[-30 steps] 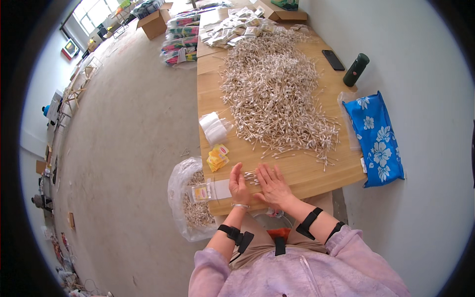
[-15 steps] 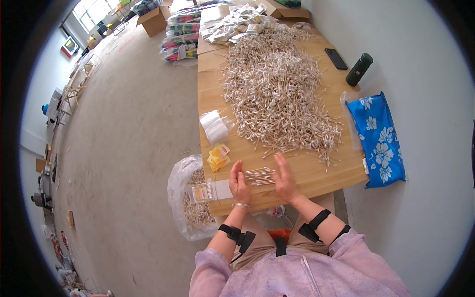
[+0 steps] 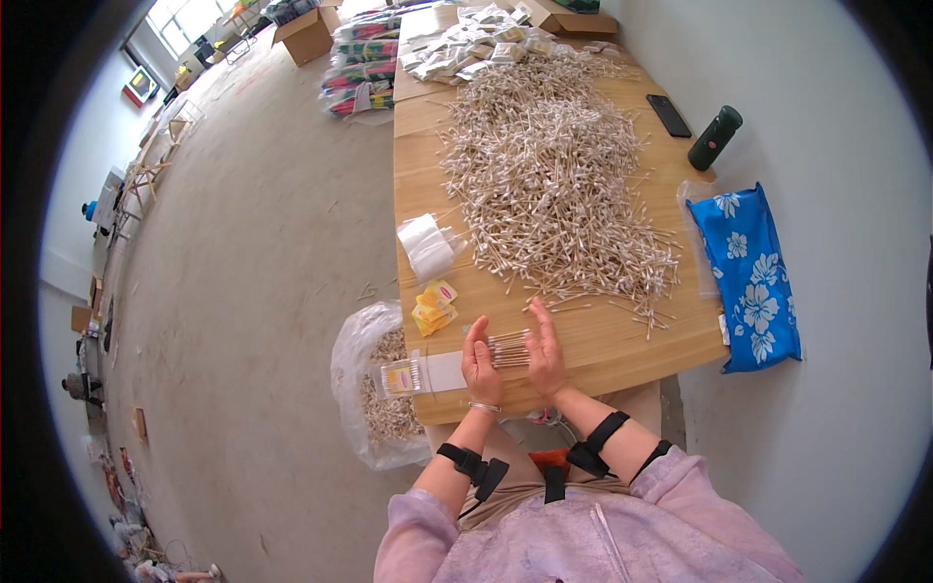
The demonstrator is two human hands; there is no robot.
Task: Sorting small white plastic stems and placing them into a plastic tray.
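A small row of cotton swabs (image 3: 509, 349) lies on the table near its front edge, between my two palms. My left hand (image 3: 481, 362) stands on edge at the swabs' left ends, fingers stretched. Facing it, my right hand (image 3: 546, 356) is at their right ends, its fingers also straight. Left of my left hand, a clear packet of swabs with a yellow card (image 3: 399, 377) sits at the table edge beside a white strip (image 3: 446, 371). Several yellow cards (image 3: 433, 309) lie in a loose stack beyond my left hand.
A large heap of loose swabs (image 3: 544, 175) covers the table's middle, with white packets (image 3: 476, 47) behind. White plastic sleeves (image 3: 426, 247) lie at the left edge. A phone (image 3: 668, 115), dark green bottle (image 3: 714, 138) and blue flowered pack (image 3: 746, 277) line the right. A bag of swabs (image 3: 364, 389) stands below left.
My right hand has moved left, and the gap between my palms has narrowed. The swabs between them now lie more evenly lined up. The view has shifted slightly.
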